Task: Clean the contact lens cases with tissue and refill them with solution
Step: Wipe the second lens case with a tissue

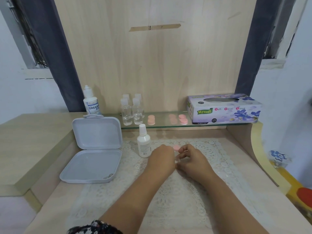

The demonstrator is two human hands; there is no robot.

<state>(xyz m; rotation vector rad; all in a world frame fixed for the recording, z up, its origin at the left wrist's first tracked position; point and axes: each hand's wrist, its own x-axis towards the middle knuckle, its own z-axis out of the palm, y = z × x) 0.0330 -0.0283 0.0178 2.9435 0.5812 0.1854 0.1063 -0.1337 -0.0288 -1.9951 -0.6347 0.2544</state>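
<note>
From the head view, both hands meet over a white lace doily [168, 191] spread on the pale wooden dressing-table top [50, 191]. The left hand [163, 159] is curled knuckles-up and the right hand [192, 159] bends its fingers toward it; between them a small pink round contact lens case [176, 147] shows just beyond the fingertips, and a paler bit peeks out lower where the hands touch. Both hands seem to pinch parts of this case, though exactly which finger holds which part cannot be told, since the knuckles hide it. Just left of the left hand stands a small white plastic solution bottle with a white cap [143, 142], upright and capped. Further left lies an open pale grey plastic hinged box [94, 149], its lid propped up. On the glass shelf [168, 125] behind are more pink lens cases [151, 119], a group of small clear bottles [132, 112], a larger white labelled solution bottle [91, 102], and a lilac flowered cardboard tissue box [224, 108] at the right end. By my judgement the step in hand is opening one case, likely twisting its cap off, so cleaning has not yet begun on it: no tissue is in either hand. The next move calls for one hand to let go and reach well back and to the right for a tissue from the box, while the other keeps the opened case steady.
</note>
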